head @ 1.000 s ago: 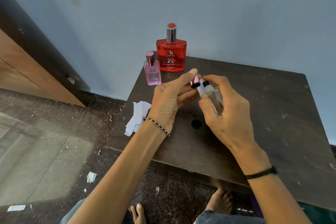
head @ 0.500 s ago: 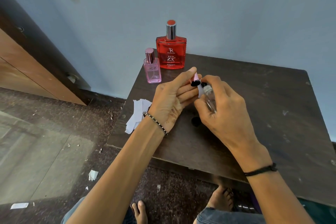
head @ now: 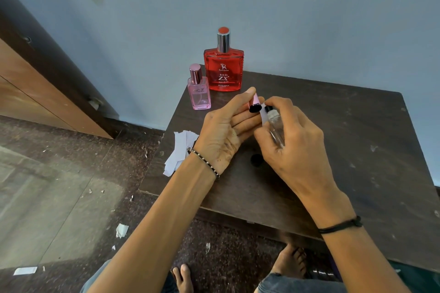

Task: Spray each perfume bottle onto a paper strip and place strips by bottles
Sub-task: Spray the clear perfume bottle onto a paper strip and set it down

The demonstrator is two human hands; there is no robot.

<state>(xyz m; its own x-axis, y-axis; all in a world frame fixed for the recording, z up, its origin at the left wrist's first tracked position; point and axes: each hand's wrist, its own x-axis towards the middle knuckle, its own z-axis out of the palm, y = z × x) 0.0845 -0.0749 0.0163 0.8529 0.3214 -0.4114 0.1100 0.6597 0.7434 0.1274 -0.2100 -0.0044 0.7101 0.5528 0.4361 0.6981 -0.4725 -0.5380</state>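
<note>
One tilted clear bottle [head: 276, 126], nozzle [head: 268, 109] up-left, gripped by right hand [head: 292, 147], left hand [head: 223, 131] pinching strip [head: 263, 115]

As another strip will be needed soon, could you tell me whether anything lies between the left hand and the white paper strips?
Nothing visible does: the pile of white paper strips lies at the left edge of the dark wooden table, beside the left hand, which holds a pink object.

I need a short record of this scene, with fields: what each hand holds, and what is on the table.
left hand: pinches pink item with black end
right hand: grips clear bottle, forefinger on top
strip: white, beside the nozzle
table: red bottle, pink bottle, black cap, strip pile
</note>
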